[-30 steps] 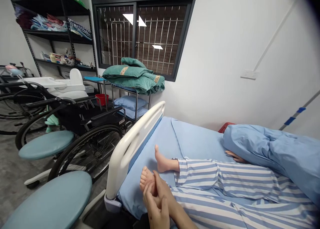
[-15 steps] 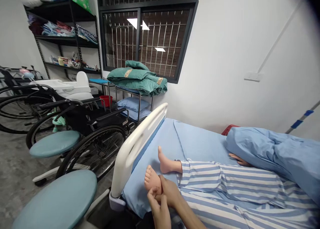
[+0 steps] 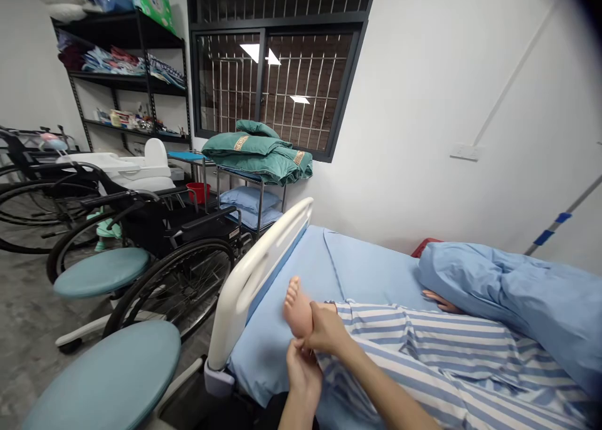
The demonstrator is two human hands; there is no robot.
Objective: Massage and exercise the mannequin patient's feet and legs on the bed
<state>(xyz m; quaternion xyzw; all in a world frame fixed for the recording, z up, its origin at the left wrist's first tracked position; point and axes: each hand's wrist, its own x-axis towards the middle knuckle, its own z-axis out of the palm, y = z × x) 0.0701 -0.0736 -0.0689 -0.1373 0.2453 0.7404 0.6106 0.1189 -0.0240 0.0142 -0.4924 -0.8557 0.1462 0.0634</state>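
A manikin in blue-and-white striped pyjamas (image 3: 437, 348) lies on the bed, its upper body under a blue blanket (image 3: 512, 292). Its near foot (image 3: 298, 306) is raised off the blue sheet (image 3: 357, 267), toes up. My right hand (image 3: 325, 333) is wrapped around the ankle of that foot. Just below it, my left hand (image 3: 301, 372) grips the underside of the same leg at the trouser cuff. The manikin's other foot is hidden behind the raised one. One manikin hand (image 3: 439, 301) peeks out from under the blanket.
The white footboard (image 3: 256, 273) stands left of the foot. Two teal stools (image 3: 106, 380) and a black wheelchair (image 3: 174, 242) fill the floor on the left. A trolley with green bedding (image 3: 258, 151), shelving (image 3: 117, 73) and a barred window (image 3: 273, 79) stand behind.
The near foot has been lifted up and to the right, covering the far foot. My right hand rose with the ankle, and my left hand slid down beneath it.
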